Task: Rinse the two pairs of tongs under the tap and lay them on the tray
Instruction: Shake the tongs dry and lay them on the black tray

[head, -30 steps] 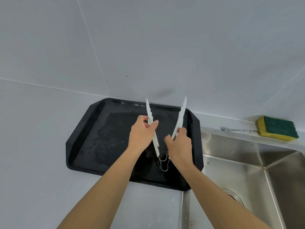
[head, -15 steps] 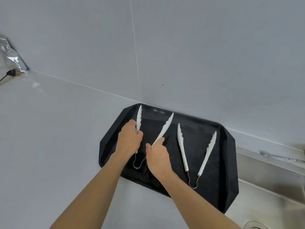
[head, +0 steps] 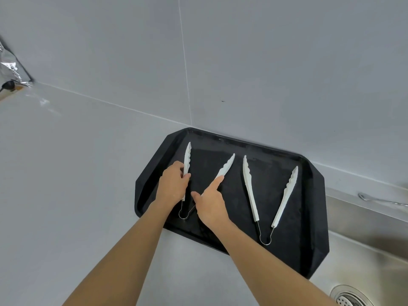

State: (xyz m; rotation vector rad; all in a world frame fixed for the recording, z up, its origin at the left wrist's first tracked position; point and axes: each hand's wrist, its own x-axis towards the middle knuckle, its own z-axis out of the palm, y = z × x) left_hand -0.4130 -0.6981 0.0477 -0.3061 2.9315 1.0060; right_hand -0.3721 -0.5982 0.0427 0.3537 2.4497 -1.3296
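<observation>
Two pairs of white tongs with wire loop ends lie spread in a V on the black tray (head: pixel 309 250). The right pair (head: pixel 249 184) lies free, untouched. The left pair (head: pixel 227 167) is under both hands. My left hand (head: pixel 173 187) grips its left arm, fingers curled round it. My right hand (head: pixel 210 203) rests on its right arm, index finger stretched along it and thumb out to the side.
The tray sits on a grey counter against a grey tiled wall. A steel sink with a drain (head: pixel 351 297) is at the lower right. A metal utensil handle (head: pixel 379 200) lies on the sink's back ledge. Crumpled foil (head: pixel 10 69) is at the far left.
One pair now lies free on the tray's right side. Both hands moved left onto the other pair. In the last half second the right index finger straightened along the arm.
</observation>
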